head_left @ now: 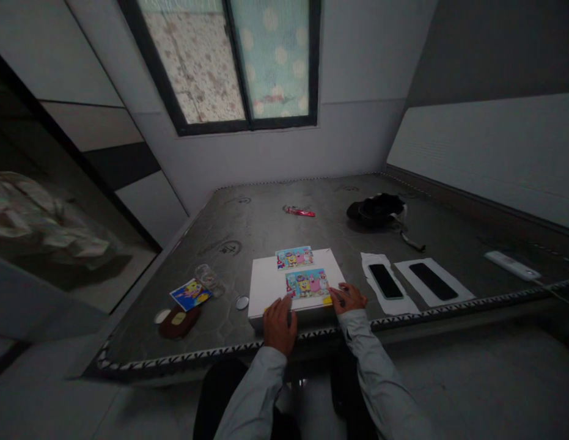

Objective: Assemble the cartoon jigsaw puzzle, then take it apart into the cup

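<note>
A white board lies near the front edge of a grey table. On it sit two colourful cartoon pictures, one at the far edge and one nearer me. My left hand rests on the board's near left part, fingers laid flat by the near picture's lower left corner. My right hand sits at that picture's lower right corner, fingers curled; a small dark thing shows under them, too dim to name.
Left of the board lie a cartoon card, a clear wrapper, a small round lid and a brown pouch. Right of it two dark phones rest on white sheets. Farther back: a red item, black headgear, a white remote.
</note>
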A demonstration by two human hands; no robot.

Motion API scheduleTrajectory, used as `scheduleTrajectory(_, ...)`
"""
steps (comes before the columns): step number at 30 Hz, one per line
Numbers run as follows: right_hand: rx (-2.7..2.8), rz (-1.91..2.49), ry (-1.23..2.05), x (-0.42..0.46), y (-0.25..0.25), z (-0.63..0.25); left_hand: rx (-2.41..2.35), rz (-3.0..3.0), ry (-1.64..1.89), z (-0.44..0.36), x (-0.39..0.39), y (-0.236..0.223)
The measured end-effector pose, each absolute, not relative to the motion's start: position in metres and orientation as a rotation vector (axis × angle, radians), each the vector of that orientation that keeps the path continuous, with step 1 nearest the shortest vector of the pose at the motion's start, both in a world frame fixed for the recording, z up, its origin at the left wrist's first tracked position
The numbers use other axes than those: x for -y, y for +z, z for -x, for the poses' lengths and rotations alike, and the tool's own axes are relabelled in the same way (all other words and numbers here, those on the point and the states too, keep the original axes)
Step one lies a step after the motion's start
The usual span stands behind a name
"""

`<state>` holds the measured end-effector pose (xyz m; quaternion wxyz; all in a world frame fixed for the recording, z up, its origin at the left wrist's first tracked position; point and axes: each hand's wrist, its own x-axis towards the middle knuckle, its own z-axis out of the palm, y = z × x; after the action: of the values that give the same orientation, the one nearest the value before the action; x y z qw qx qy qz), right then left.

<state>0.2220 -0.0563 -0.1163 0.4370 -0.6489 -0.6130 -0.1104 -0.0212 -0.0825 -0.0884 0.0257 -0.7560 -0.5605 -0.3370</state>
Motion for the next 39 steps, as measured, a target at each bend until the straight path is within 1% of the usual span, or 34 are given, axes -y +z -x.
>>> scheduleTrajectory(10,1.583,1.63,-0.266,0.057,-0.118,-0.22,1.744,2.362,-1.074,0.021,0.083,-0.087)
scheduleTrajectory(17,1.519,1.653,-0.313,0.056,-0.111,-0.214,1.787,2.329,-1.094,0.021,0.082,-0.085)
scheduleTrajectory(39,1.584,1.665,-0.253,0.055,-0.112,-0.213,1.784,2.372,-1.107,0.021,0.08,-0.085)
